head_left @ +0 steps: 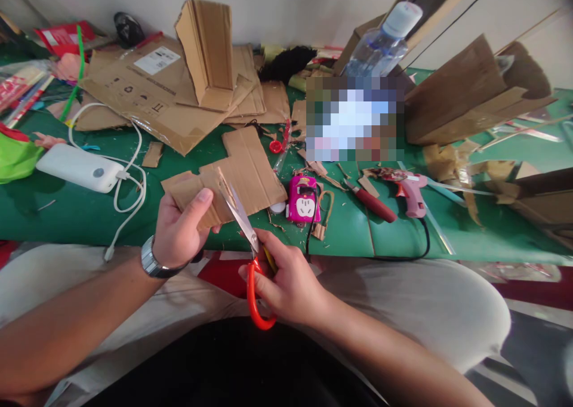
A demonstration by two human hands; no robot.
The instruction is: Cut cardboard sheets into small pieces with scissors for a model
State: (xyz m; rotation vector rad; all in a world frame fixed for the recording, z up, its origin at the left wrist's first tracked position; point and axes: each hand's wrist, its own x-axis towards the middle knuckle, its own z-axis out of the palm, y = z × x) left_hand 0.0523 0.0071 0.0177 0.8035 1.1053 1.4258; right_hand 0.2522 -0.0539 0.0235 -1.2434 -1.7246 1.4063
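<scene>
My left hand [185, 225] grips a piece of brown cardboard [183, 189] at its lower edge, thumb on top. In my right hand [286, 278] are scissors [254, 293] with red-orange handles, and the blades point up and left across the cardboard. The blades look nearly closed; whether the cardboard lies between them I cannot tell. A bit of yellow shows by the right fingers. Just beyond is a wider, stepped part of cardboard [250, 162]; whether it is joined to the held piece is unclear.
On the green table [331, 240] lie a pink socket block [303, 199], a red-handled tool [373, 204], a pink glue gun [409, 192] and a white power bank [78, 168] with its cable. Behind are a flattened carton [143, 91], a folded cardboard stand [212, 55] and a water bottle [380, 46].
</scene>
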